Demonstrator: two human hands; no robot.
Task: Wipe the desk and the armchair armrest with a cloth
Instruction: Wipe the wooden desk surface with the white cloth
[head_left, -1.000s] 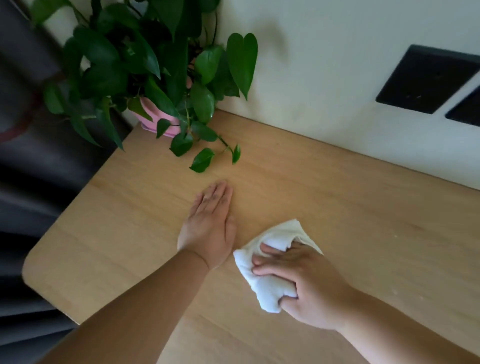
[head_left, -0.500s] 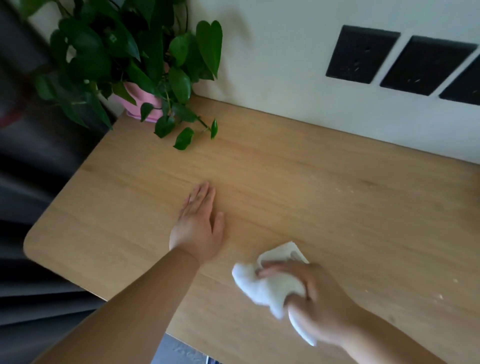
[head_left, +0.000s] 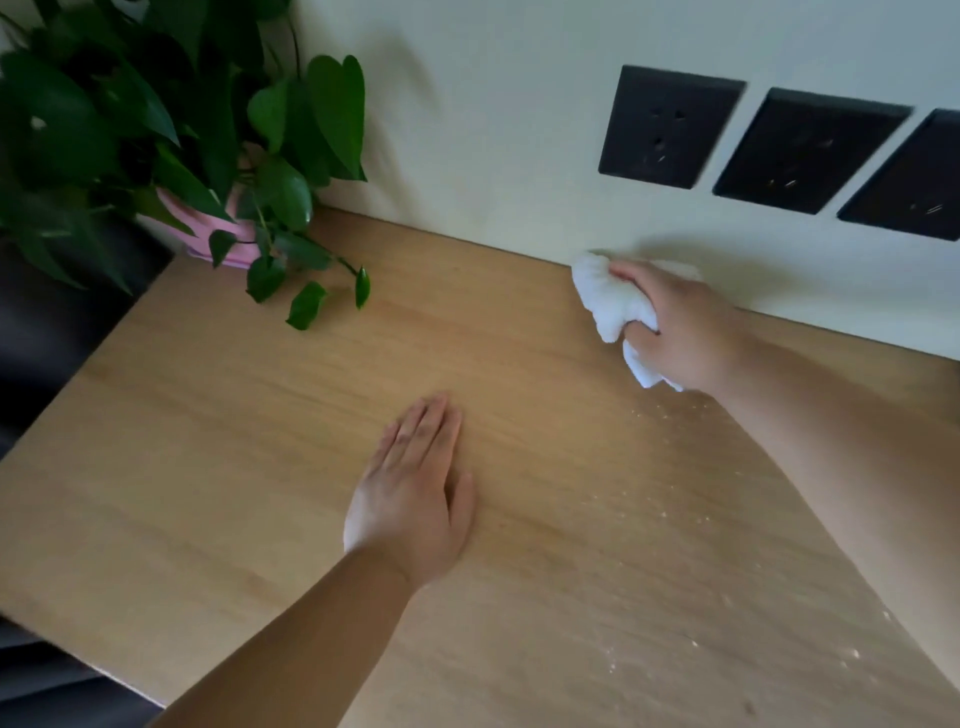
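Gripping the white cloth (head_left: 615, 306) in a bunched wad, my right hand (head_left: 685, 325) is pressing it onto the desk (head_left: 208, 441) at the far edge, where the wood is meeting the wall (head_left: 493, 130). My left hand (head_left: 413, 499) is lying flat and empty on the desk near the middle, fingers together, holding nothing. Pale crumbs (head_left: 670, 499) are sitting scattered on the wood nearer to me, partly under my right forearm.

Risks, as I am judging them:
- Crumbs are likely being pushed about, not lifted, since the cloth is wadded and showing little flat face.
- My forearm is hanging over the debris and could be dragging it across the desk.
- A sweep leftward could be catching the trailing leaves of the plant (head_left: 171, 130) or nudging its pink pot (head_left: 208, 228) near the corner.
- 3 black sockets (head_left: 667, 127) are sitting on the wall just above; a damp cloth riding upward would be a hazard.
- No armchair armrest is clearly showing; that part is not yet done.
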